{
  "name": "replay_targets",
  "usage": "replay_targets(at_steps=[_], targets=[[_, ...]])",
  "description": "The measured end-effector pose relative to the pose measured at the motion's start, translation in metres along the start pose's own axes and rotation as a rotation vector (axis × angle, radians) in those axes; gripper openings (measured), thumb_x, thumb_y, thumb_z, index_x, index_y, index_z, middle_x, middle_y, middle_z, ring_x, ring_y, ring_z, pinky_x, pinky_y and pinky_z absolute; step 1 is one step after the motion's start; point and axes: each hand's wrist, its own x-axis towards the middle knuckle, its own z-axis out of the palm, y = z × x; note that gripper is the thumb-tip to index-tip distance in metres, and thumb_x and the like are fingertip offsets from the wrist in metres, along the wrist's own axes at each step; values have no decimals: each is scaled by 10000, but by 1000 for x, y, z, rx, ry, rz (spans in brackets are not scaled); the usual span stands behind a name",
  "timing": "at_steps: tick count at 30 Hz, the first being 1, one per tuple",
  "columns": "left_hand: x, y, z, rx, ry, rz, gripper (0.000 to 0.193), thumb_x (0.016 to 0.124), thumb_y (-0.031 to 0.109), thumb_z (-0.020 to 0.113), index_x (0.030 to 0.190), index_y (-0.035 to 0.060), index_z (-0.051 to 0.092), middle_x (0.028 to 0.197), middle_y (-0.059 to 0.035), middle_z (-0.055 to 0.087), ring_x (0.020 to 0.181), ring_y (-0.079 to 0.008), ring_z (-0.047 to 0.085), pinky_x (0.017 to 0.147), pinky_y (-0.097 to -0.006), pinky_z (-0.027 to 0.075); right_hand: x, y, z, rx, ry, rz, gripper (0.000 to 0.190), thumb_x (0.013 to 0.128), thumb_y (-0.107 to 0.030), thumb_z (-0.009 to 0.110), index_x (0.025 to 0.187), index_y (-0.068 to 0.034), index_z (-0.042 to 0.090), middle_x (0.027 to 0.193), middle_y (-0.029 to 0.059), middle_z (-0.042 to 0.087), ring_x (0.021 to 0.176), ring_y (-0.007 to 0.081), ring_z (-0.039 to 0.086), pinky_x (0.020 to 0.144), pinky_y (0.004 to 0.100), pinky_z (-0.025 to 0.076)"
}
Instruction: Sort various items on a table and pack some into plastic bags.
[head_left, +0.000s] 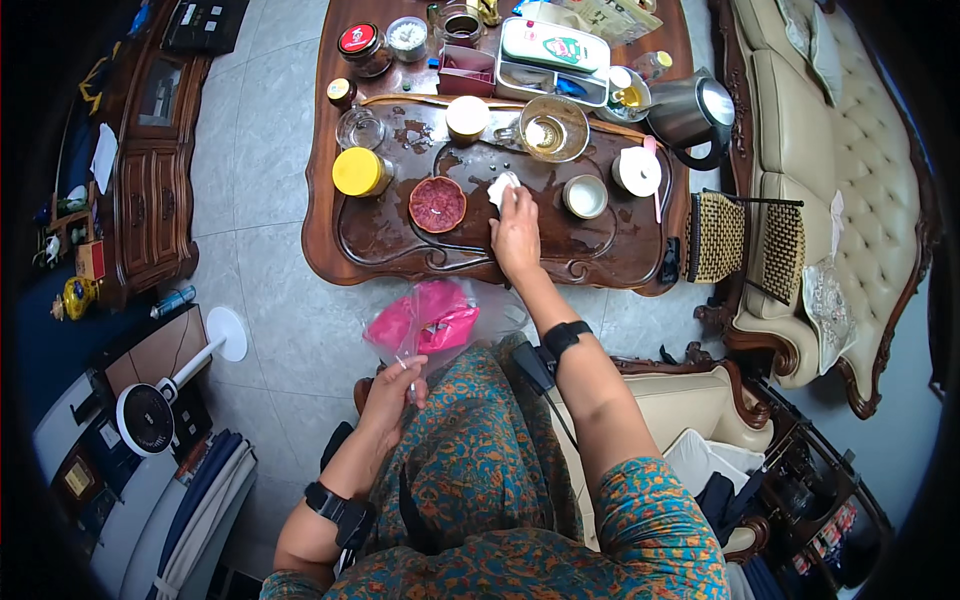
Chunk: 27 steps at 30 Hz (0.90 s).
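My right hand (516, 231) reaches onto the dark carved wooden tea table (360, 255) and presses a crumpled white tissue (503, 189) against its wet top. Low in front of my lap, my left hand (397, 391) grips the gathered neck of a clear plastic bag (491, 304) with bright pink plastic (450, 319) inside. Left of the tissue is a dark red scalloped bowl (437, 205). A small cup with pale liquid (585, 197) stands to its right. Beyond the tissue are a glass pitcher (553, 129) and a white-lidded jar (467, 120).
A yellow-lidded jar (360, 172) and a glass mug (361, 129) stand at the table's left. To the right are a white lidded cup (636, 171) and an electric kettle (688, 112). A storage box (553, 64) sits behind. A woven stool (716, 236) is beside the table.
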Motion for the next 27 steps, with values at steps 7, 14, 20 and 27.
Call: replay_targets(at_steps=[7, 14, 20, 27], targets=[[2, 2, -1, 19, -17, 15, 252, 946, 209, 510, 1127, 47, 576, 617, -9, 534, 575, -103, 487, 608, -219, 353, 7, 17, -16, -225, -83, -319, 312, 811, -85, 498, 1117, -59, 557, 1147, 72, 519, 996, 245, 524, 832, 360, 455], [2, 3, -5, 22, 16, 6, 253, 938, 228, 516, 1118, 59, 568, 604, -3, 521, 583, -116, 491, 658, -251, 400, -54, 86, -47, -284, -14, -139, 272, 789, -91, 528, 1056, -73, 579, 1103, 83, 540, 937, 253, 548, 797, 378, 458], [1, 4, -4, 41, -3, 10, 268, 937, 233, 519, 1132, 52, 552, 609, -6, 522, 601, -116, 496, 667, -246, 398, -62, 126, -62, -327, 115, 148, 251, 843, -92, 535, 1069, -11, 610, 1097, 156, 549, 924, 338, 548, 777, 444, 451], [8, -2, -3, 48, -41, 25, 271, 939, 226, 515, 1139, 45, 544, 607, -10, 524, 609, -118, 506, 665, -248, 399, -55, 60, -15, 405, 137, 567, 313, 795, -57, 592, 1097, 24, 584, 1087, 225, 514, 925, 376, 557, 795, 433, 469]])
